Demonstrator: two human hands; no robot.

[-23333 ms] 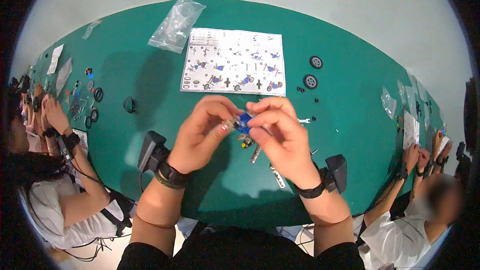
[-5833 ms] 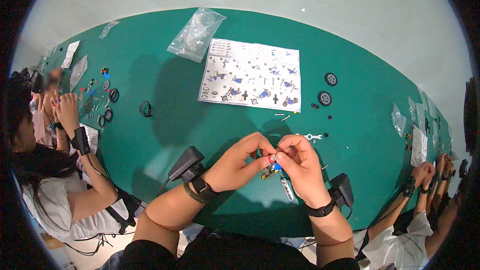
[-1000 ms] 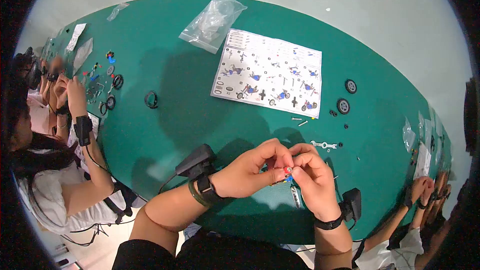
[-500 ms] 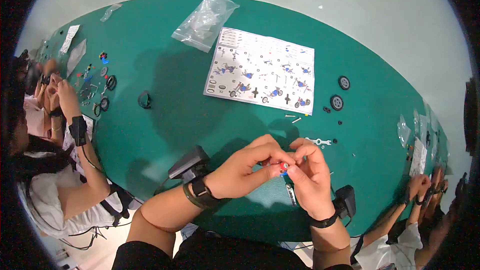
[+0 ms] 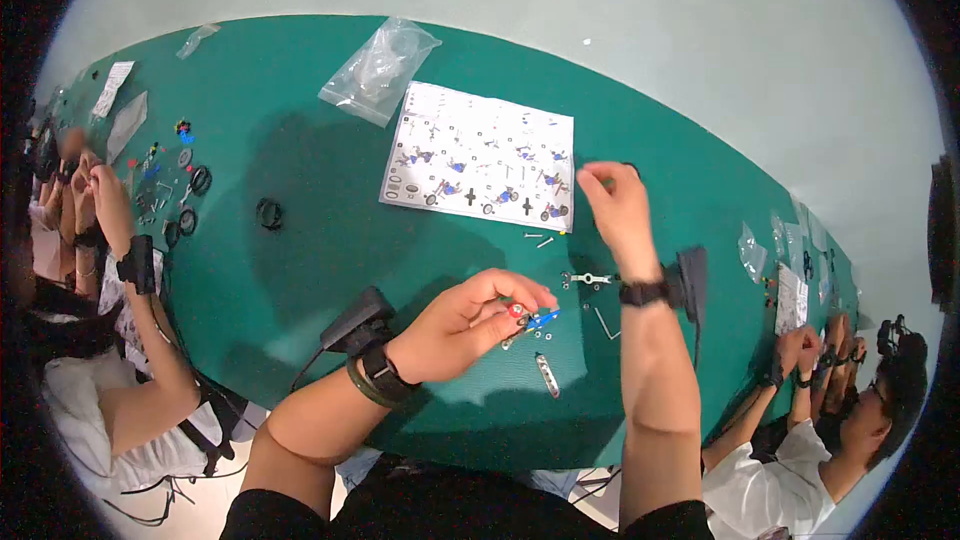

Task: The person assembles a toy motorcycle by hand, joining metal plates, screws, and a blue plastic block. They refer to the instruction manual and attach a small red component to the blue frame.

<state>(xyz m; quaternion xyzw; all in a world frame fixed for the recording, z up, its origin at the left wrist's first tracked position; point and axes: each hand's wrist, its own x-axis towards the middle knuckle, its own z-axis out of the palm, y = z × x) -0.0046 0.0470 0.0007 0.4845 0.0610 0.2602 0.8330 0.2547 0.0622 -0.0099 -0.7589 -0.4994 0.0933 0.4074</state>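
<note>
My left hand [image 5: 465, 328] is closed in a pinch on a small red and blue toy part [image 5: 541, 320], held low over the green table [image 5: 330, 260]. Beneath it lie small nuts [image 5: 547, 335] and a perforated metal strip [image 5: 547, 377]. My right hand [image 5: 617, 202] reaches out beyond the sheet's right edge, fingers bent and apart, over where two wheels lay. It hides most of them, so any contact cannot be made out. Between the hands are a flat spanner [image 5: 592, 279] and an L-shaped hex key [image 5: 607, 324].
A printed instruction sheet [image 5: 480, 155] lies ahead, with a clear plastic bag [image 5: 380, 70] behind it. Two screws [image 5: 540, 239] rest below the sheet. A black ring-shaped item [image 5: 269, 214] is at left. Other people's hands [image 5: 95, 185] work at both sides.
My right hand has let go of the red and blue part and moved forward to the wheels. My left hand keeps the part. The view has shifted slightly right.
</note>
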